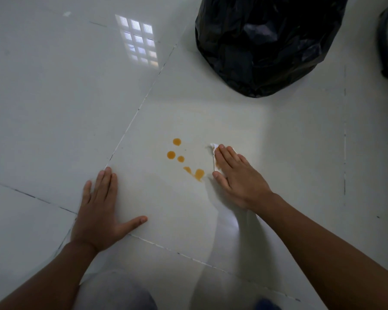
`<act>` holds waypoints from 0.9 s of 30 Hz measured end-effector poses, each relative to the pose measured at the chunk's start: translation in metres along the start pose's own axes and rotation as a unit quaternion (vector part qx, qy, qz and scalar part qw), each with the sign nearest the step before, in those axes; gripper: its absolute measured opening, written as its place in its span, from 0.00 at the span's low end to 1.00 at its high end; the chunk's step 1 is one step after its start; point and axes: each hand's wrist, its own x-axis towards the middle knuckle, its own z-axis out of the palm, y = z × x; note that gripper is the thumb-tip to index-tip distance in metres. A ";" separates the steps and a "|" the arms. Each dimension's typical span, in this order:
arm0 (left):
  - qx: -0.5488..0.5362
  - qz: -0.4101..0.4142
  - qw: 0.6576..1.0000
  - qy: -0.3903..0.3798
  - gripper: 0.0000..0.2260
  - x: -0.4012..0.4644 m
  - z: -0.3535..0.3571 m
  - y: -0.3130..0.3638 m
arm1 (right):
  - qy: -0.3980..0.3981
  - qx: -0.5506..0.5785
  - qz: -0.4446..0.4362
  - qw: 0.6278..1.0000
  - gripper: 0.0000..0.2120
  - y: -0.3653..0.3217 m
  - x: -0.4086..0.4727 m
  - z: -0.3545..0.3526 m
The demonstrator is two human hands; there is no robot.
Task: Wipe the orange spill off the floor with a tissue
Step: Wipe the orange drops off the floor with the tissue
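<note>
White tissue [213, 147] — pressed under flat right hand [239, 177], beside orange spill [185, 161] | left hand [100, 212] flat on floor [54, 108]

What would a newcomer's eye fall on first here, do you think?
The orange spill dots the pale floor at centre. Right beside it, the right hand presses a white tissue down; the left hand lies flat at lower left. A black bag fills the top right.

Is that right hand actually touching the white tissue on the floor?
Touching. The head view shows the right hand lying flat on the tissue, pressing it to the floor; only the tissue's white edge peeks out beside the hand.
</note>
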 end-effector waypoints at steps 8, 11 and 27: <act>-0.001 0.001 1.000 0.002 0.58 -0.001 -0.001 0.000 | 0.022 0.043 0.052 0.997 0.31 0.006 -0.029 0.013; -0.002 0.003 1.000 0.003 0.58 -0.001 -0.001 0.000 | 0.039 0.053 0.069 0.995 0.31 -0.002 -0.046 0.021; -0.005 0.003 1.000 0.001 0.59 -0.002 -0.004 0.002 | -0.007 -0.049 0.026 0.998 0.44 0.000 -0.045 0.011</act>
